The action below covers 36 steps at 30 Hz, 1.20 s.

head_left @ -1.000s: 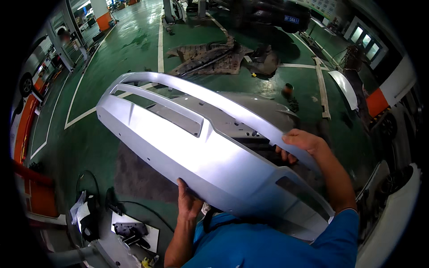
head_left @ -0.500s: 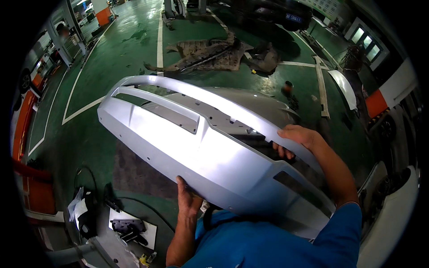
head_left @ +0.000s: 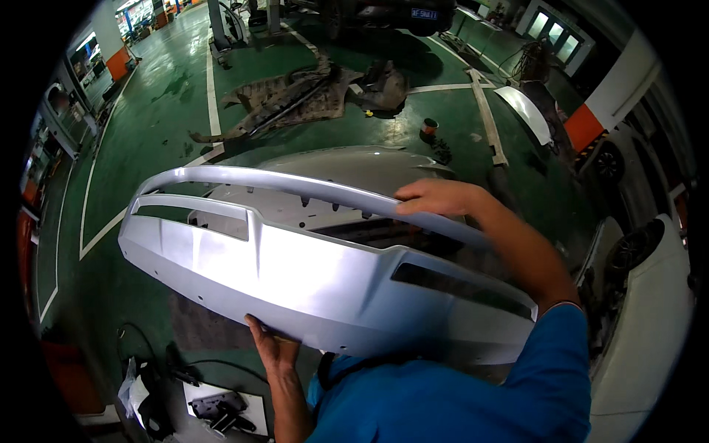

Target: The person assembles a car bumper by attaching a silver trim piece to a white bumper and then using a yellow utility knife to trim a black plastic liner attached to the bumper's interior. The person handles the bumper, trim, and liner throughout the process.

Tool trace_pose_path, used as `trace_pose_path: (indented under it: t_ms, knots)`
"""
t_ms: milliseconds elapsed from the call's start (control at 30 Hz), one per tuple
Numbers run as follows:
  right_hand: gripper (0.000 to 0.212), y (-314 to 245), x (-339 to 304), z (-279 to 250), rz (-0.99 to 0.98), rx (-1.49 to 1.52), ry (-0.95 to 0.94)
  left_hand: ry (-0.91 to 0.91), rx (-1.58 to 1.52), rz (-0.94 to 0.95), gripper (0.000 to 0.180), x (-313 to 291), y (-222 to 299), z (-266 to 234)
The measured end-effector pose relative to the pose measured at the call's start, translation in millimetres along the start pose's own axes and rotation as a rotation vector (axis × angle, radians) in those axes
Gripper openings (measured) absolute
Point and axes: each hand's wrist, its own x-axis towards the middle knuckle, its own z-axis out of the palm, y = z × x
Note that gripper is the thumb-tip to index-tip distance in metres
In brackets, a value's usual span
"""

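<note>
A large silver car bumper cover (head_left: 317,273) spans the middle of the head view, tilted and held in front of my body. It has a long opening below its upper rail and a smaller slot towards each end. My left hand (head_left: 275,347) grips the lower edge from beneath, with the thumb up on the outer face and the other fingers mostly hidden. Over the upper rail, right of the middle, my right hand (head_left: 439,198) is closed on the bumper cover; its fingertips are partly out of sight. Small clips hang along the underside of the rail.
Beyond the bumper cover, a large pale car panel (head_left: 347,159) lies low over the green floor. Dark liners (head_left: 295,100) lie farther off, near a small pot (head_left: 429,127). A white car part (head_left: 635,317) stands at right. Black parts (head_left: 218,406) lie on a white board at lower left.
The bumper cover has turned to lie more level across the view and has shifted left. My right hand now lies higher over the rail, with less of its fingers showing inside the opening.
</note>
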Motion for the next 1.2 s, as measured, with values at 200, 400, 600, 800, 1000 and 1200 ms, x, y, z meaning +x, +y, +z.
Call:
trace_pose_path:
  t_ms: [200,400,600,800,1000,1200]
  knots:
    - [0.041,48.7,-27.9,-6.2,0.001,-0.284,0.078,-0.009,0.012,0.109,0.064,-3.7,10.3,7.0]
    - [0.033,45.7,-34.2,18.6,-0.107,-0.12,0.355,-0.059,0.03,0.073,0.071,2.2,14.3,0.8]
    - [0.033,8.7,-45.0,21.3,-0.089,0.009,0.333,0.037,0.047,0.072,0.07,10.9,17.9,-7.4]
    - [0.037,-9.4,-53.2,13.2,-0.038,0.015,0.281,0.049,0.065,0.054,0.071,10.9,5.4,-2.5]
    - [0.035,-20.3,-56.3,12.0,-0.003,0.076,0.277,0.042,0.065,-0.024,0.082,17.3,2.7,-8.4]
    - [0.03,-57.2,-72.4,18.8,-0.111,-0.152,0.357,0.171,0.203,-0.048,0.1,11.1,-2.6,17.2]
